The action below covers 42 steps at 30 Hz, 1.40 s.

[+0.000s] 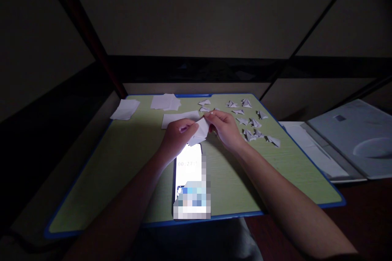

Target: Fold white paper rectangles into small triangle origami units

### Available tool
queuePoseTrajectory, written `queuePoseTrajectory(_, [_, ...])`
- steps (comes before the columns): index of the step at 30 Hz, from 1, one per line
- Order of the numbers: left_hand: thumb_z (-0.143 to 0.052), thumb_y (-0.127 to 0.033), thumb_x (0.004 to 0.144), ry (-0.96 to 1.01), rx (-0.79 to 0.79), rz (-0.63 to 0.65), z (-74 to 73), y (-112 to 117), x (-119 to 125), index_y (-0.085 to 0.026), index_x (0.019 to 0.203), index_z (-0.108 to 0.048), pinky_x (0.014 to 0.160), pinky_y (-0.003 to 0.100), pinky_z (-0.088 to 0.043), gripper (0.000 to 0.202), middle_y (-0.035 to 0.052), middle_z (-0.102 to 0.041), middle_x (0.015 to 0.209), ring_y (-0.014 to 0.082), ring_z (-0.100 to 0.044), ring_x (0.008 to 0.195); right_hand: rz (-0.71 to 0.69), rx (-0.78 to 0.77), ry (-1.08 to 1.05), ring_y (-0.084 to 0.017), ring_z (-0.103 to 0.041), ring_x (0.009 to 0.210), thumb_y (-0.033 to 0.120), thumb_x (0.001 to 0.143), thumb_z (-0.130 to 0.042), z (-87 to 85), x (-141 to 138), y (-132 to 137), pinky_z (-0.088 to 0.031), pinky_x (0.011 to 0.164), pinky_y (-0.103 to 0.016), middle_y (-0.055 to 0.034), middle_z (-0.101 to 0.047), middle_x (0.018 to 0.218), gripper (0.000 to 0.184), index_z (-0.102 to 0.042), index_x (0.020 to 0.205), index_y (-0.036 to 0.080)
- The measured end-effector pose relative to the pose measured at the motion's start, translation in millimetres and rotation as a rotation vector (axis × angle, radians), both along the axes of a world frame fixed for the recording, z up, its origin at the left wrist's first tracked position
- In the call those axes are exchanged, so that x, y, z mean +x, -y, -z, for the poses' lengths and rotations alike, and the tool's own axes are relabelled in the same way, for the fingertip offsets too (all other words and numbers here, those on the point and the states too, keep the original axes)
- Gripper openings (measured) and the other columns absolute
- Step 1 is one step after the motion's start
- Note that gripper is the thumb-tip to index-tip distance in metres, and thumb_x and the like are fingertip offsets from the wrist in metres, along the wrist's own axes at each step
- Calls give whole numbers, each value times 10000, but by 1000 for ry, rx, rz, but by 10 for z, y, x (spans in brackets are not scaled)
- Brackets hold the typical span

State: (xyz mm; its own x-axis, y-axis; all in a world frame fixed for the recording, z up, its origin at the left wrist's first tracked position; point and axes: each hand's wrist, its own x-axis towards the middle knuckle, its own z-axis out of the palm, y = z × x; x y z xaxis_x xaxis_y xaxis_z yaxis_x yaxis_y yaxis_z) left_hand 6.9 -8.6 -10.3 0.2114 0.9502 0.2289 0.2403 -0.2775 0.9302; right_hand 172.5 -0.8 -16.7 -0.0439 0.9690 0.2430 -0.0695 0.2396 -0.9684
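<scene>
Between my two hands, above the middle of the table, is a partly folded piece of white paper [200, 131]. My left hand [180, 135] pinches its left side, with the thumb lying across it. The fingers of my right hand [223, 127] are closed on its upper right corner. Just below the paper lies a phone [187, 177] with a bright screen showing a timer; its lower part is blurred out. Behind my left hand a flat white sheet [180, 119] rests on the table. Several small folded paper pieces [255, 122] are spread to the right of my right hand.
Stacks of white paper lie at the far left [125, 109] and back middle [165, 101] of the green table [122, 171], which has a blue edge. A wall stands behind it. On the right, beyond the edge, is a grey-white open box [352, 138] with papers inside.
</scene>
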Motion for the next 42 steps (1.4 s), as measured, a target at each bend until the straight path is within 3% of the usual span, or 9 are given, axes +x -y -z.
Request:
queuePoseTrajectory(9, [-615, -338, 793, 41, 21, 27, 31, -11, 12, -149, 820, -715, 505, 221, -419, 215, 22, -705, 704, 129, -597, 588, -28, -19, -43, -94, -413, 479, 517, 741, -741, -53, -18, 25, -285, 477, -254, 36, -503, 493, 368, -660, 592, 190])
queuePoseTrajectory(15, [-610, -294, 756, 29, 43, -47, 23, -26, 4, -159, 741, -688, 560, 238, -452, 156, 18, -713, 701, 138, -615, 617, -50, -22, -46, -95, -455, 477, 479, 746, -758, -33, -18, 36, -308, 480, -254, 35, -545, 512, 307, -690, 667, 190])
queuePoseTrajectory(26, [-621, -311, 774, -19, 7, -62, -34, 14, 13, -160, 784, -698, 523, 239, -440, 170, 26, -707, 710, 140, -604, 608, 45, -49, -134, -87, -449, 477, 424, 764, -748, -11, 21, -12, -318, 476, -245, 39, -552, 528, 242, -700, 703, 195])
queuePoseTrajectory(34, [-613, -312, 795, -39, 14, -103, -24, 1, 6, -158, 791, -684, 516, 227, -465, 170, 39, -707, 735, 155, -634, 667, -101, -98, -37, -90, -441, 493, 427, 672, -811, -13, -17, 29, -301, 476, -249, 43, -540, 543, 292, -656, 697, 181])
queuePoseTrajectory(36, [-619, -289, 793, -14, 13, -81, -2, 5, 16, -156, 882, -690, 514, 219, -488, 175, 61, -733, 845, 161, -659, 706, -78, -91, -42, -88, -432, 492, 398, 687, -794, -2, -8, 20, -286, 475, -251, 44, -532, 543, 264, -649, 688, 178])
queuePoseTrajectory(40, [-648, -268, 798, 78, -12, 3, 48, 31, 28, -177, 1221, -623, 541, 242, -556, 433, 106, -731, 1052, 174, -699, 730, -30, -97, -59, -83, -417, 492, 359, 705, -770, 14, 23, -1, -268, 481, -257, 47, -530, 552, 228, -642, 695, 171])
queuePoseTrajectory(42, [-640, -263, 814, 62, 36, 31, 58, 44, 21, -180, 1247, -619, 596, 257, -578, 442, 109, -731, 1075, 182, -704, 772, -18, -101, -51, -84, -413, 492, 354, 709, -761, 16, 31, -6, -265, 484, -258, 49, -528, 550, 220, -641, 698, 170])
